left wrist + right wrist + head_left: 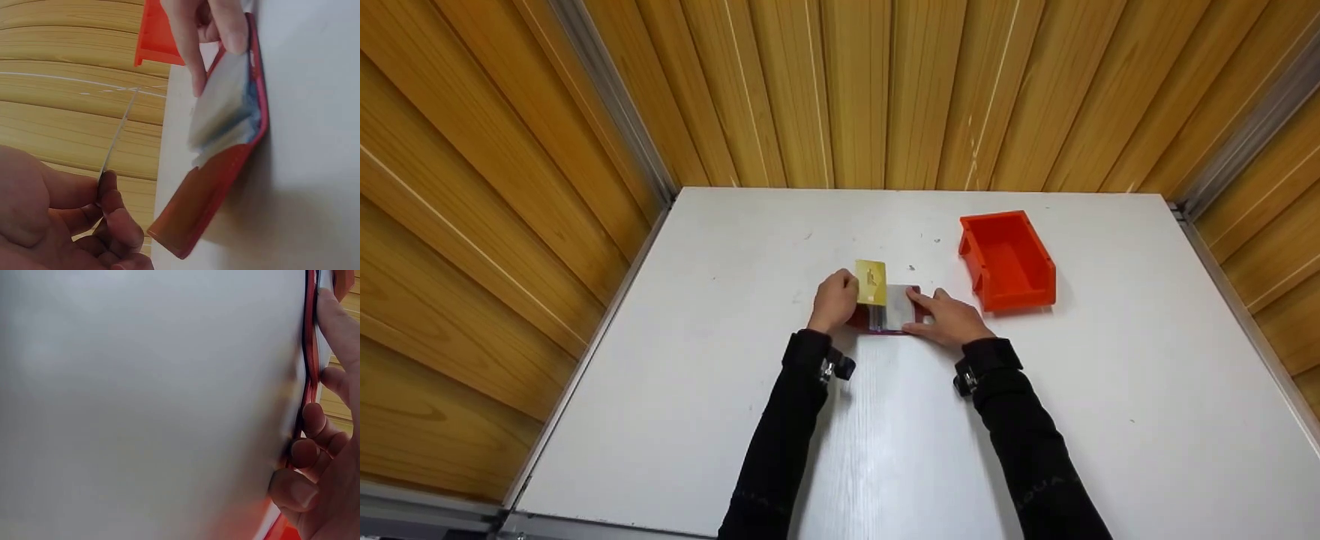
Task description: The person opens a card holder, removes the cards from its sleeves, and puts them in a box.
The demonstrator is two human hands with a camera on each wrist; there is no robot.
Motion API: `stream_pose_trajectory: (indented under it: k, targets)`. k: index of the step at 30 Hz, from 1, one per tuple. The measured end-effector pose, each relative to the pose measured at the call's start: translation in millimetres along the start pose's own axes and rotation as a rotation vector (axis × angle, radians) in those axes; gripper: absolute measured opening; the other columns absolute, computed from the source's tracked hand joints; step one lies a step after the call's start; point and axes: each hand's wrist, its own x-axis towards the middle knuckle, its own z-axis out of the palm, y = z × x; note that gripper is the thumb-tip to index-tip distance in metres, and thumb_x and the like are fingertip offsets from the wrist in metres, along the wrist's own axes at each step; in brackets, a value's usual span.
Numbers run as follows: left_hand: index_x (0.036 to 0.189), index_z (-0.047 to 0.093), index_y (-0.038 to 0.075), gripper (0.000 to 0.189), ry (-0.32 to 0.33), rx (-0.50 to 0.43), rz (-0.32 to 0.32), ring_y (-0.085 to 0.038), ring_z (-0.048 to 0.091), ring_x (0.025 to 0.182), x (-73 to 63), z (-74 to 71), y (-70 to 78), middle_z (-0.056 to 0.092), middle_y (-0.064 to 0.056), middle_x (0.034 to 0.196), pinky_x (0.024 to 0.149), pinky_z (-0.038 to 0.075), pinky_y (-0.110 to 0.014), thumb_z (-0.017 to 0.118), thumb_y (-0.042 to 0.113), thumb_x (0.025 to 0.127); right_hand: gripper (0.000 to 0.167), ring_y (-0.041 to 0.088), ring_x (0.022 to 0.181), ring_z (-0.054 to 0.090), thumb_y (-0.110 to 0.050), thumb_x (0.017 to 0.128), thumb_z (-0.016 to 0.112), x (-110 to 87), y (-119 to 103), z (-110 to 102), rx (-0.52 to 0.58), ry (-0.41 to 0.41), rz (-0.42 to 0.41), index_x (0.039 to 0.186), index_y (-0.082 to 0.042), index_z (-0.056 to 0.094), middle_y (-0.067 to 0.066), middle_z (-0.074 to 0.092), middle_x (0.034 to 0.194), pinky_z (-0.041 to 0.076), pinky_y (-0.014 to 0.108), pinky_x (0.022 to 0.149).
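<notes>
My left hand (834, 301) pinches a yellow card (871, 282) by its edge. In the left wrist view the card (117, 135) appears edge-on, raised beside the holder. A dark red card holder (900, 307) with clear plastic sleeves lies opened out on the table. Its cover flap (194, 197) on the left is spread out and tilts up a little. With thumb and fingers my right hand (951, 319) holds the sleeves and the right side of the holder. The right wrist view shows fingers along the red edge (310, 354).
An orange-red open bin (1011, 262) stands on the white table (697, 420), to the right of and beyond my right hand. Wood-patterned walls (851, 97) rise behind the table and at both sides.
</notes>
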Motion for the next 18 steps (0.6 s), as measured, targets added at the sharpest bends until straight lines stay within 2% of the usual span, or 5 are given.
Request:
stream_pose_trajectory:
  k: [7, 13, 16, 18]
  targets:
    - [0.101, 0.064, 0.002, 0.022, 0.003, -0.021, -0.018, -0.019, 0.051, 0.083, -0.3, 1.0, 5.4, 0.058, -0.007, 0.09, 0.075, 0.04, -0.029, 0.048, 0.015, 0.108, 0.083, 0.026, 0.08, 0.045, -0.06, 0.091, 0.071, -0.2, 1, 0, 0.02, -0.02, 0.021, 0.161, -0.029, 0.038, 0.01, 0.045, 0.099, 0.032, 0.038, 0.072]
    - [0.101, 0.064, 0.002, 0.022, 0.001, -0.037, -0.011, -0.019, 0.05, 0.082, -1.1, 1.4, 5.6, 0.057, -0.006, 0.089, 0.074, 0.039, -0.028, 0.047, 0.015, 0.108, 0.082, 0.029, 0.086, 0.049, -0.059, 0.092, 0.07, -0.8, 1, -5, 0.041, -0.032, 0.019, 0.161, -0.028, 0.038, 0.013, 0.05, 0.106, 0.036, 0.04, 0.075]
    - [0.101, 0.064, 0.002, 0.023, 0.002, -0.031, -0.016, -0.019, 0.05, 0.083, -1.3, 1.1, 4.8, 0.057, -0.006, 0.089, 0.075, 0.04, -0.029, 0.047, 0.015, 0.108, 0.078, 0.035, 0.102, 0.057, -0.054, 0.095, 0.068, -1.9, 0, -9, 0.078, -0.028, 0.01, 0.162, -0.026, 0.037, 0.02, 0.057, 0.121, 0.046, 0.046, 0.087]
    - [0.1, 0.064, 0.003, 0.023, 0.006, -0.02, -0.018, -0.019, 0.051, 0.083, -1.8, 1.5, 4.5, 0.058, -0.006, 0.089, 0.076, 0.04, -0.029, 0.047, 0.015, 0.108, 0.073, 0.038, 0.11, 0.059, -0.049, 0.099, 0.065, -2.1, -2, -12, 0.119, 0.0, 0.004, 0.162, -0.023, 0.038, 0.023, 0.06, 0.126, 0.048, 0.051, 0.096]
